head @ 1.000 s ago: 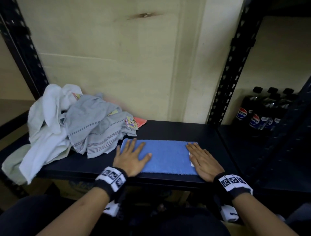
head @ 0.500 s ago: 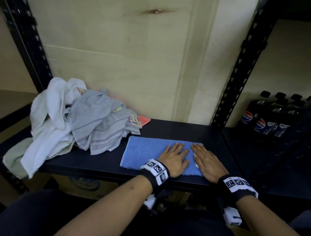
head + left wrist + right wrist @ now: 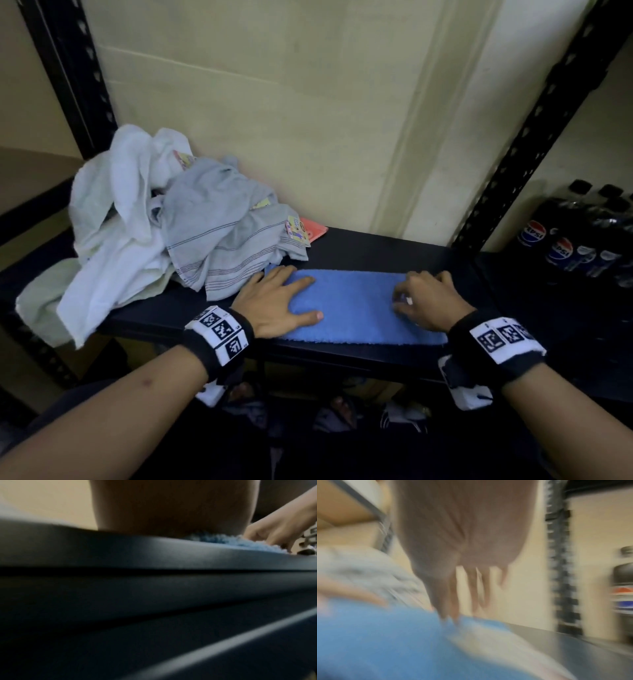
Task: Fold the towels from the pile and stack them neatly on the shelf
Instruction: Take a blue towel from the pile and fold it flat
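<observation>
**Pinning the blue towel for its next fold**

Pressing down with my left hand, fingers straight and spread flat on the left end of the blue towel, which lies as a long strip along the front edge of the shelf. My right hand sits at the right end with fingers curled; they look to be pinching the towel's edge beside a small white tag, though my knuckles hide the contact itself.

My guess is an end-to-end fold comes next, right end over to left. Risks from here: if that pinch catches only the top layer, the strip will open up as I lift. The near edge runs right along the shelf lip, so a tug toward me could drag it off. The pile of grey and white towels touches the strip's left corner, just beside my left hand, and a careless sweep could snag the striped one.

From the head view I get the whole layout: pile on the left, strip in front, bottles on the next shelf to the right. My left wrist view sits below the shelf edge and shows mostly dark metal, with a sliver of blue pile and my right fingers bent down into it. My right wrist view is blurred, with fingertips dipping to the towel.
</observation>
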